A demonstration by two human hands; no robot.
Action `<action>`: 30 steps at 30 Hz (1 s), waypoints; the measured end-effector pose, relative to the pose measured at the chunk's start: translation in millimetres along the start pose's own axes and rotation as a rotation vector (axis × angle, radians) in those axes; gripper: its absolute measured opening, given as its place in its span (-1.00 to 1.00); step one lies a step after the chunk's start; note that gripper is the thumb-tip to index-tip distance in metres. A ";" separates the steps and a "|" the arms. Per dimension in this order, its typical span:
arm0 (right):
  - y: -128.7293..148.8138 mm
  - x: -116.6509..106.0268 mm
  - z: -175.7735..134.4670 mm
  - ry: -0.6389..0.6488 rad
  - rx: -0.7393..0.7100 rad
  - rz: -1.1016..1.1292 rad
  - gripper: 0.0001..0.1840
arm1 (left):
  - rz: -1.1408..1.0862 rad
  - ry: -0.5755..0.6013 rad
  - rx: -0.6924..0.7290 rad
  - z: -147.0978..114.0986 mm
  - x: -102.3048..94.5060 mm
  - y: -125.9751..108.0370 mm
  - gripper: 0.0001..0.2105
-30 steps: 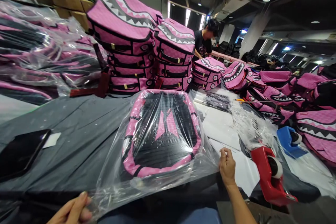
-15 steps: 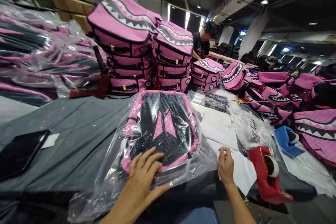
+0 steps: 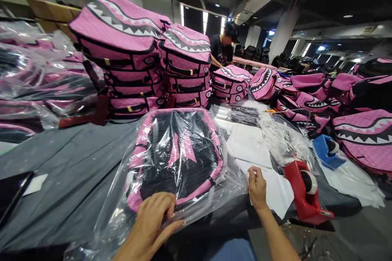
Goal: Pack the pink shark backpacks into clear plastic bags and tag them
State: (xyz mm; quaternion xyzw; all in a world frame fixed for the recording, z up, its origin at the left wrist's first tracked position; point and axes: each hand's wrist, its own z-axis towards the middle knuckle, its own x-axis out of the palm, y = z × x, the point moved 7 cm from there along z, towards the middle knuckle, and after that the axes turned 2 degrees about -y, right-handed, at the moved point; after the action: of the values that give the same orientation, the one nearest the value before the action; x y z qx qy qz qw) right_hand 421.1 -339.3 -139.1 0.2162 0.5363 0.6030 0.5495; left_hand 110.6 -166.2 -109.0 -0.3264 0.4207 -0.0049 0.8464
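A pink and black backpack [image 3: 180,163] lies inside a clear plastic bag [image 3: 114,195] on the dark-covered table, its back panel and straps facing up. The bag's loose mouth spreads toward me along the table's front edge. My left hand [image 3: 156,214] curls its fingers over the plastic at the backpack's lower edge, with the thumb stretched along below. Off to the right, my right hand [image 3: 256,185] is closed in a pinch on the bag's outer corner, pulling the film taut.
Stacked pink backpacks [image 3: 134,53] stand behind, and bagged ones [image 3: 36,73] are piled at left. Right of the bag are white sheets [image 3: 248,144], a red tape dispenser [image 3: 301,195] and a blue one [image 3: 326,151]. A tablet-like device [image 3: 12,191] lies left. Another person [image 3: 222,49] stands behind the stacks.
My left hand's fingers, spread on the bagged backpack before, have drawn down and curled at its lower edge. My right hand keeps its pinch. The view has shifted to the right.
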 end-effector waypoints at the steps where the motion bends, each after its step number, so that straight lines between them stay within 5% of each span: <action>1: 0.5 0.1 -0.2 -0.002 0.000 0.007 -0.43 | 0.002 -0.010 -0.030 -3.3 -1.8 1.5 -0.72; 6: 4.0 -0.1 -0.6 -0.004 -0.024 0.035 -0.50 | 0.049 -0.039 -0.027 -15.4 -4.8 10.0 -0.55; 13: 0.9 -1.4 -1.6 -0.026 -0.049 0.044 -0.52 | 0.170 -0.156 0.342 -10.6 -21.3 -5.9 -0.83; 17: 4.2 -8.4 -2.0 -0.108 -0.104 0.006 -0.51 | 0.083 -0.159 0.170 6.4 -28.3 -0.1 -0.76; 23: 6.9 -2.0 9.2 -0.064 -0.112 -0.101 -0.48 | -0.284 0.199 -0.292 22.9 11.2 52.2 -0.48; 27: -2.5 18.2 18.1 0.060 -0.024 -0.098 -0.40 | -0.274 0.252 -0.342 24.0 21.7 60.2 -0.46; 30: -6.9 8.4 21.4 0.073 0.015 -0.081 -0.37 | -0.258 0.265 -0.343 28.3 19.7 55.9 -0.45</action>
State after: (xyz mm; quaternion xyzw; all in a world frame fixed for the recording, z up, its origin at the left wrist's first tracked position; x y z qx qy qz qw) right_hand 439.6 -324.3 -140.9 0.1765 0.5688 0.5838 0.5519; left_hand 128.7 -112.3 -141.9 -0.5130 0.4774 -0.0842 0.7084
